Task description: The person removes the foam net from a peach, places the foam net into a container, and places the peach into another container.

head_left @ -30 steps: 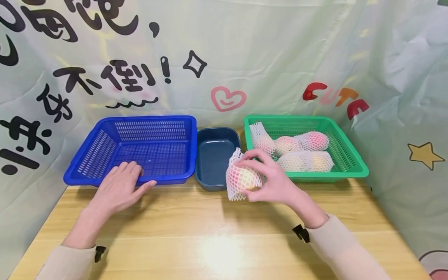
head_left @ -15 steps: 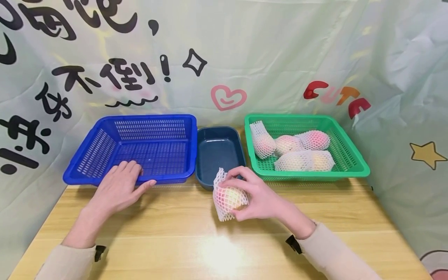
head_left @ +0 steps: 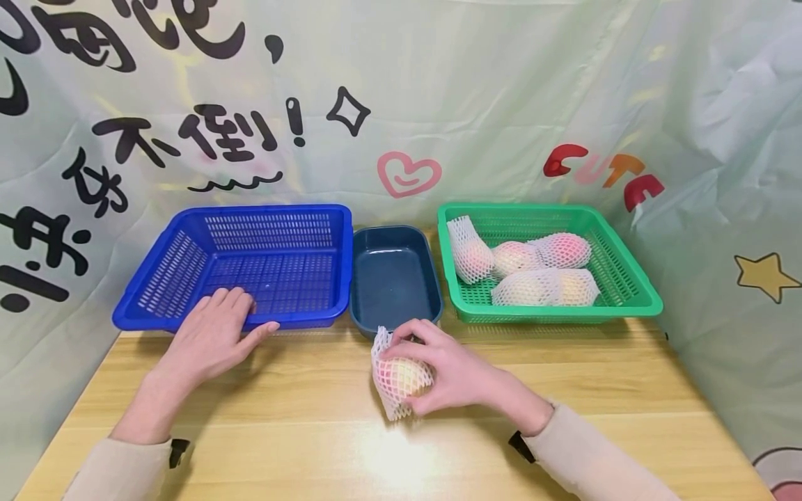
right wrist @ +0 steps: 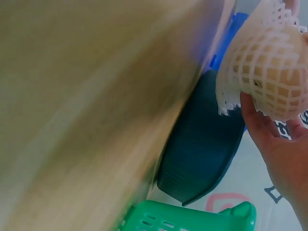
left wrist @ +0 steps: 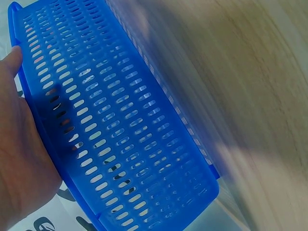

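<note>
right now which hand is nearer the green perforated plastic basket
Right. The right hand, holding a round fruit in white foam netting, is in front of the green basket, toward its left end; the left hand is farther, on the rim of the blue perforated plastic basket.

Tray (head_left: 396,278) between two baskets (head_left: 276,271)

Netting (head_left: 386,386) — white lattice; fruit (head_left: 410,376) — pink and yellow.

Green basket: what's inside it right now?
In the green basket lie several net-wrapped fruits; they cover whatever is directly beneath them, so that can't be seen.
</note>
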Action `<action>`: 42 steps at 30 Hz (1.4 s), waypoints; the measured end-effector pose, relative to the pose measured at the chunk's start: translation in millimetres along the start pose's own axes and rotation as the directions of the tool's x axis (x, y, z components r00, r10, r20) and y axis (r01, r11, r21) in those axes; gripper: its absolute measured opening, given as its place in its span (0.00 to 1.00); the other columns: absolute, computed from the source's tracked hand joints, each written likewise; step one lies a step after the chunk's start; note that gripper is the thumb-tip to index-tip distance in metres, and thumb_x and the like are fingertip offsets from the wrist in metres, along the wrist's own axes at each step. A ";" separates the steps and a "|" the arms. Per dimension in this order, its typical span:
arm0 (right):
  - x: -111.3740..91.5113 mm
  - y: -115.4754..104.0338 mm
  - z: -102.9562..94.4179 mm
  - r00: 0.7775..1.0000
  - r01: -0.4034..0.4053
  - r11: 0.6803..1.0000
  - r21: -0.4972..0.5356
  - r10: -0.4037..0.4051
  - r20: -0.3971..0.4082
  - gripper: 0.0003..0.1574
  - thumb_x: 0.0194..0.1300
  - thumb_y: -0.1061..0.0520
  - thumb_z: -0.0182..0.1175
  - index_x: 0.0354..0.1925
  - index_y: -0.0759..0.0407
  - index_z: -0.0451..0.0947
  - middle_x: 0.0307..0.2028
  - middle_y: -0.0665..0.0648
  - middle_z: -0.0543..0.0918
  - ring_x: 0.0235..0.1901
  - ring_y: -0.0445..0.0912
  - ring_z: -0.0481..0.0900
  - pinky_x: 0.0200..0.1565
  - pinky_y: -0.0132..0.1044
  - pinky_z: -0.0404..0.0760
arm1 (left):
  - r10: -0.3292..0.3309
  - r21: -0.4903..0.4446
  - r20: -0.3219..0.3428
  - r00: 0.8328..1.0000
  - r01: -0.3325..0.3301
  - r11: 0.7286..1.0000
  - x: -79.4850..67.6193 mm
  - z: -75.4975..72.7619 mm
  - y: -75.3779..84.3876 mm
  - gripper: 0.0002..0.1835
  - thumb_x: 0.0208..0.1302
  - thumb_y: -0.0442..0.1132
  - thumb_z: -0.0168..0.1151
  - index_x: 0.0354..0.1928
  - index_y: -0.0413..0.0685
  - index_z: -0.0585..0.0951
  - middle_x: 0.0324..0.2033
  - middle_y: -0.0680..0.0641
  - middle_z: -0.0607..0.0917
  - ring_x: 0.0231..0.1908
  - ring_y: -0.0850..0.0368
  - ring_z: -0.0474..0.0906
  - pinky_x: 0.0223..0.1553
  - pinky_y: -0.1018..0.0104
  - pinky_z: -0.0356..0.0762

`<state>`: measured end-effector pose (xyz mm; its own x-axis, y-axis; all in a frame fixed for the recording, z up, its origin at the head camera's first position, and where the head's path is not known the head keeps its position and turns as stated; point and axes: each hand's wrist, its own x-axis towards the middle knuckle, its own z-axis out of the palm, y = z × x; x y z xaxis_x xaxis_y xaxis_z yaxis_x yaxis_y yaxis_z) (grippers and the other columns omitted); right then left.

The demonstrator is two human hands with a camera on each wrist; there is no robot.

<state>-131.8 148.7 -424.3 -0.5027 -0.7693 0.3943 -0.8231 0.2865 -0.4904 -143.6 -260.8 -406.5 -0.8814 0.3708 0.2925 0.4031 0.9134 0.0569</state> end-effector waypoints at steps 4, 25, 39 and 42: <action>-2.4 0.6 4.5 0.999 -0.025 1.000 -0.010 0.026 0.045 0.47 0.38 0.51 0.80 0.61 0.45 0.81 0.60 0.50 0.73 0.60 0.45 0.70 0.59 0.49 0.79 | 0.001 0.000 -0.002 1.000 -0.001 1.000 -0.1 0.2 -0.6 0.26 0.71 0.64 0.60 0.32 0.47 0.72 0.28 0.50 0.70 0.33 0.47 0.69 0.35 0.55 0.63; 0.6 -4.3 -1.4 0.978 -0.076 0.995 -0.071 0.088 0.191 0.48 0.51 0.35 0.80 0.66 0.48 0.78 0.67 0.49 0.74 0.65 0.45 0.72 0.67 0.48 0.74 | 0.013 -0.005 -0.021 1.000 -0.013 1.000 -0.3 0.6 -1.7 0.26 0.71 0.64 0.60 0.32 0.48 0.72 0.28 0.50 0.70 0.32 0.48 0.68 0.35 0.56 0.62; -5.3 -9.8 -2.3 0.983 -0.029 0.993 -0.114 0.049 0.176 0.52 0.49 0.35 0.81 0.69 0.47 0.76 0.70 0.51 0.71 0.69 0.47 0.70 0.68 0.50 0.73 | 0.017 -0.003 -0.020 1.000 -0.017 1.000 -1.1 1.0 -1.6 0.26 0.71 0.64 0.60 0.33 0.47 0.73 0.28 0.50 0.71 0.33 0.47 0.69 0.35 0.54 0.64; -5.8 -11.6 -3.0 0.984 -0.024 0.993 -0.117 0.044 0.172 0.51 0.49 0.36 0.81 0.69 0.47 0.76 0.71 0.50 0.71 0.70 0.48 0.70 0.68 0.51 0.73 | 0.016 -0.004 -0.018 1.000 -0.016 1.000 -1.0 0.8 -1.4 0.26 0.71 0.64 0.60 0.33 0.47 0.73 0.28 0.50 0.71 0.33 0.47 0.69 0.35 0.54 0.64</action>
<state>-120.2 151.6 -418.5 -0.4858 -0.8425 0.2327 -0.8358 0.3698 -0.4057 -143.6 -262.4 -407.6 -0.8704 0.3824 0.3102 0.4182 0.9067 0.0556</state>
